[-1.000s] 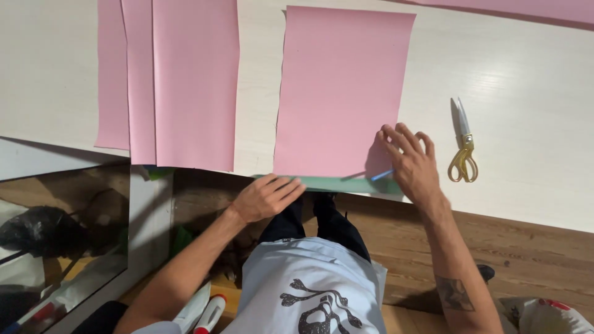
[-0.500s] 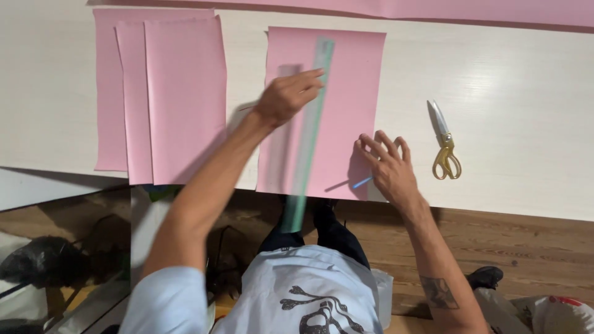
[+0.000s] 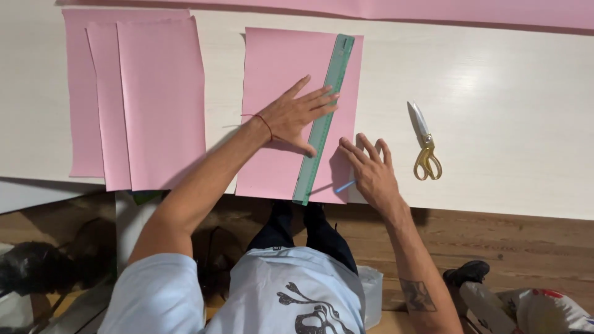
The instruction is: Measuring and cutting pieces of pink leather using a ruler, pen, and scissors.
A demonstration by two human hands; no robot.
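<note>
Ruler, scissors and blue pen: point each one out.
green ruler (image 3: 334,68), head view, upper stretch clear of the hand.
scissors (image 3: 427,162), head view, yellow handles.
blue pen (image 3: 345,185), head view, tip poking out under the right hand.

One camera only, worn on the person's head, looking almost straight down from close above. It faces the white desk (image 3: 495,93), with the person's own torso and the wooden floor (image 3: 495,241) below.

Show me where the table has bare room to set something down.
Largest bare patch: table right of the scissors. A narrower strip lies between the pink sheet stack and the sheet under the ruler. Crowded: that sheet, where left hand and right hand rest.
</note>
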